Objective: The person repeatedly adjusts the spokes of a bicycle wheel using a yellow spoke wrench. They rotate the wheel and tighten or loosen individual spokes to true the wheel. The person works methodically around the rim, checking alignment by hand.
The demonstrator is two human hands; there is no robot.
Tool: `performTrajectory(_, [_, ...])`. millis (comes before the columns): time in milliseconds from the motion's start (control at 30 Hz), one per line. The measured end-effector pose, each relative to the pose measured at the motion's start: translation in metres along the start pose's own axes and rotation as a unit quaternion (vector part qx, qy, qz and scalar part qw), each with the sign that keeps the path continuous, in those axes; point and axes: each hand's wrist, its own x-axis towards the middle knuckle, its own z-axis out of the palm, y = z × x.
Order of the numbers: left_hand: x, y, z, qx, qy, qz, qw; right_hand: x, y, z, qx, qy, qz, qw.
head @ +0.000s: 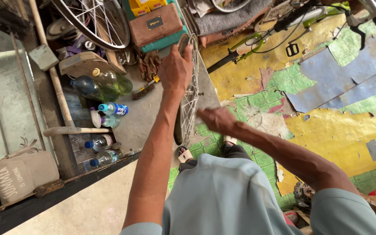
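Your left hand (177,69) grips the top of the bicycle wheel (189,93); fingers wrapped over the tyre at the rim's upper edge, closed on it. The wheel stands upright on edge on the floor (327,130) straight ahead of you, seen nearly edge-on, its plane running away from you, hub and axle about mid-height. Your right hand (216,119) sits lower, at the near side of the wheel by the spokes, just beside the hub; it's blurred, so I cannot tell whether the fingers are pinching anything or just touching. The left hand is higher and farther out, the right closer to your body. Plastic bottles (109,109) and a brush (146,89) lie to the left, a green bicycle frame (257,41) beyond on the patchy floor covering.
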Motion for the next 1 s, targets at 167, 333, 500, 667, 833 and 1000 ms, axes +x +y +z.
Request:
performTrajectory(167, [0.003,-0.003,0.001,0.006,0.025,0.03,0.999,-0.008,-0.001,0.031,0.031,0.097,-0.033,0.994])
performTrajectory(333, [0.009,-0.007,0.003,-0.002,0.003,0.015,1.0,-0.011,-0.027,0.046,0.14,0.127,-0.02,0.982])
performTrajectory(500, [0.011,-0.007,0.001,0.004,0.001,0.0,1.0,-0.017,-0.052,0.055,0.231,0.125,0.0,0.965])
performTrajectory(667, [0.01,-0.004,-0.002,0.001,0.006,0.007,1.0,-0.022,-0.066,0.049,0.301,0.114,0.069,0.944])
performTrajectory(833, [0.009,-0.001,-0.005,-0.015,-0.019,-0.002,1.0,-0.017,-0.081,0.05,0.313,0.15,0.007,0.938])
performTrajectory(1000, [0.01,-0.007,-0.003,-0.001,0.021,0.036,0.999,0.0,-0.063,0.059,0.303,0.188,0.171,0.919])
